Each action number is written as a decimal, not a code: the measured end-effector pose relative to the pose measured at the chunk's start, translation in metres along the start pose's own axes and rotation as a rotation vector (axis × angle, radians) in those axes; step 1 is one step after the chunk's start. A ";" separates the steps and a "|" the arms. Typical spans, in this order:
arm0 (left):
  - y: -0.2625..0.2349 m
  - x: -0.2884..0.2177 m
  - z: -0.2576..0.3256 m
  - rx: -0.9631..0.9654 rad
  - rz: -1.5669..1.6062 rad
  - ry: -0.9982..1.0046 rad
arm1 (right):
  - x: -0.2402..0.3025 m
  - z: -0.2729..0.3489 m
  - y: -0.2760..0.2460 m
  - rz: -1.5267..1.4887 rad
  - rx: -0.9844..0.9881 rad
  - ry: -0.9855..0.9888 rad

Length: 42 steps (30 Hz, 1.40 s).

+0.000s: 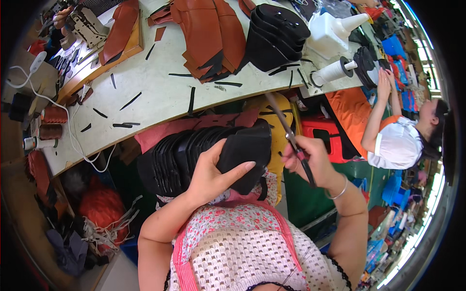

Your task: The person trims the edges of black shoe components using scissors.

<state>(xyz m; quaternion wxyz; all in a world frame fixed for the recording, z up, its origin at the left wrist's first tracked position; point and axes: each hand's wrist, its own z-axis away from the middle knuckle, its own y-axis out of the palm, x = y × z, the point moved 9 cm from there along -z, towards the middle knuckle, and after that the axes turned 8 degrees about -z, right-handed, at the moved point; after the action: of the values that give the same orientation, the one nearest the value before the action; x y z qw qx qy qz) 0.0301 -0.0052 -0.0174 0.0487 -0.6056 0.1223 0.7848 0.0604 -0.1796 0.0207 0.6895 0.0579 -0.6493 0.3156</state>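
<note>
Across my lap lies a long row of stacked black leather pieces (170, 157), standing on edge and fanned together. My left hand (211, 172) grips the black piece (248, 148) at the right end of the row, thumb over its front face. The other fingers are partly hidden behind it. In my right hand (315, 160) is a pair of scissors (307, 170) with dark handles, its blades pointing up and away, just right of that piece. The blades are slightly blurred and appear apart from the leather.
Black offcut strips (191, 100) are scattered over the white table (160, 97). Farther back lie brown leather pieces (208, 34), stacked black parts (276, 36), a white bottle (335, 31) and a thread spool (335, 71). A sewing machine (90, 26) stands far left; a co-worker (398, 140) sits right.
</note>
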 end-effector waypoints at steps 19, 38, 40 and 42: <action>-0.002 -0.007 -0.003 0.076 0.168 0.208 | -0.050 0.071 0.057 -0.714 0.744 0.509; 0.008 -0.004 -0.005 0.142 0.110 0.147 | -0.041 0.061 0.056 -0.782 0.788 0.595; 0.013 -0.002 -0.004 0.200 0.064 0.130 | -0.032 0.053 0.063 -0.782 0.739 0.556; 0.013 -0.004 -0.004 0.202 0.073 0.126 | -0.032 0.047 0.060 -0.779 0.691 0.515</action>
<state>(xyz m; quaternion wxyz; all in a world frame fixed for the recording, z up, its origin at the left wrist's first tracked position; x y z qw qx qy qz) 0.0319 -0.0188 -0.0132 0.0729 -0.6410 0.2257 0.7299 -0.0093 -0.1664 -0.0225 0.8316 0.4356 -0.2510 0.2361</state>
